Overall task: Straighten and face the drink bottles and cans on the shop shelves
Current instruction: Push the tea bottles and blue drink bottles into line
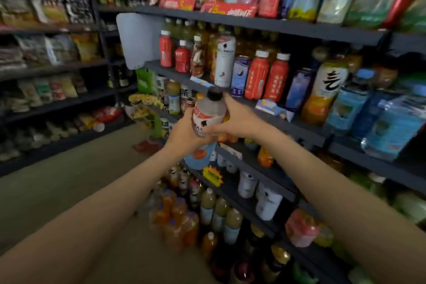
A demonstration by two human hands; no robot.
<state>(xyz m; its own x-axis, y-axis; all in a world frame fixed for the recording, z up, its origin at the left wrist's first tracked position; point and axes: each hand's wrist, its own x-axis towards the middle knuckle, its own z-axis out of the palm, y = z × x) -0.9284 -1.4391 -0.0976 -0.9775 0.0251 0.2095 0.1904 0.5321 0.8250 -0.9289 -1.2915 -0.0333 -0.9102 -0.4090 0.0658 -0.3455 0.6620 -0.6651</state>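
Observation:
A clear bottle (208,112) with a black cap and a white-and-red label is held upright in front of the drink shelves (272,120). My left hand (184,132) grips its lower body from the left and beneath. My right hand (235,117) grips its right side, thumb across the label. The bottle hangs in the air just off the shelf edge, below a tall white can (224,61) and a purple can (239,76).
Red bottles (267,76) and an orange juice bottle (322,97) stand on the shelf above. Blue packs (391,122) crowd the right. Orange and green tea bottles (216,212) fill the low shelves. Snack shelves (46,69) line the aisle's left side, with beige floor (76,182) between.

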